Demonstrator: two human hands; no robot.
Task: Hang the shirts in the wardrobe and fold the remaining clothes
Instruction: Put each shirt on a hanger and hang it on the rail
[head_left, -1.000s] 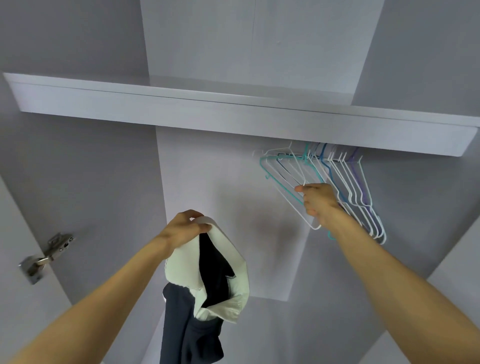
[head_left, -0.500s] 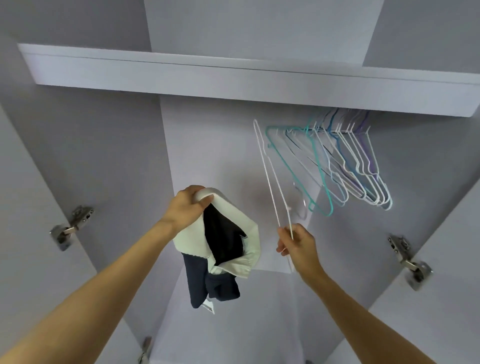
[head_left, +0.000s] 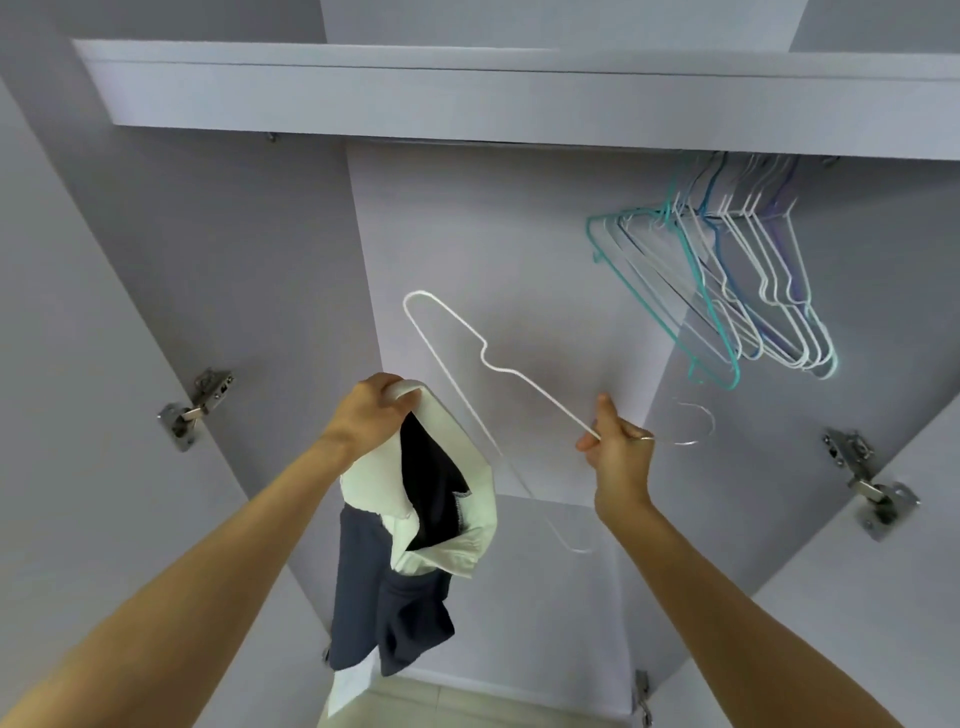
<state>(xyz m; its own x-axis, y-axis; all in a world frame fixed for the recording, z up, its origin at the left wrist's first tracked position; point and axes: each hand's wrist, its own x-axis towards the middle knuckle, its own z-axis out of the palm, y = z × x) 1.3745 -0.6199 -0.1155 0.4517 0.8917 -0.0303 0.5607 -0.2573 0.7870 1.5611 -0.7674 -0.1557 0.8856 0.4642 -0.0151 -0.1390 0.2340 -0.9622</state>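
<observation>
The right hand (head_left: 618, 449) pinches a white hanger (head_left: 483, 364) at its neck, the hook (head_left: 693, 426) pointing right and the frame slanting up to the left, in front of the wardrobe's back wall (head_left: 493, 234). The left hand (head_left: 371, 415) grips the white collar of a shirt (head_left: 415, 530), fingers curled over it; the dark body of the shirt hangs below, just left of the hanger's lower arm. More hangers (head_left: 727, 286), teal, white and blue, hang bunched at the upper right under the shelf (head_left: 467, 93). Hinges (head_left: 195, 408) show on both doors.

left hand (head_left: 370, 413) raised, fingers (head_left: 397, 400) curled, right hand (head_left: 618, 449) pinching
</observation>
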